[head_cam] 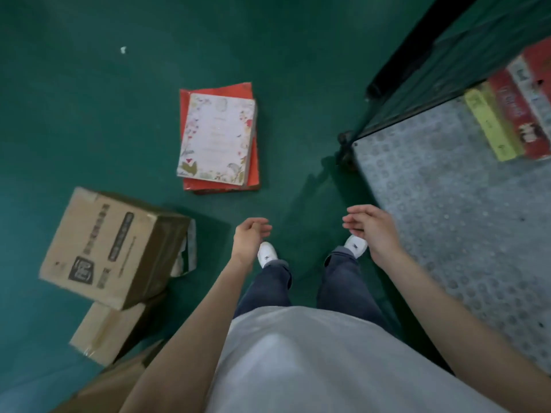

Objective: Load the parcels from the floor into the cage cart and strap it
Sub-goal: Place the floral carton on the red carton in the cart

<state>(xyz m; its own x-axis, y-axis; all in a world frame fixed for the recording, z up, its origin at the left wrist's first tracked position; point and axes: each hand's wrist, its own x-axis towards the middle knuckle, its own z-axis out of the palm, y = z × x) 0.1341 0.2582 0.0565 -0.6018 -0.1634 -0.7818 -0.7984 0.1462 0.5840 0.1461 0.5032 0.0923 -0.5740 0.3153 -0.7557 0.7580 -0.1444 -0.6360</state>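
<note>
Both your hands empty, fingers loosely curled — touching nothing.
Left hand (250, 237) and right hand (369, 228) hang over the floor (89, 114); parcels (219, 138) lie ahead, boxes (113, 248) left, cart (447, 204) right — two parcels inside.

Bare floor (313, 180) between flat parcels (219, 138) and cart deck (447, 219); cardboard boxes (113, 248) crowd left.
</note>
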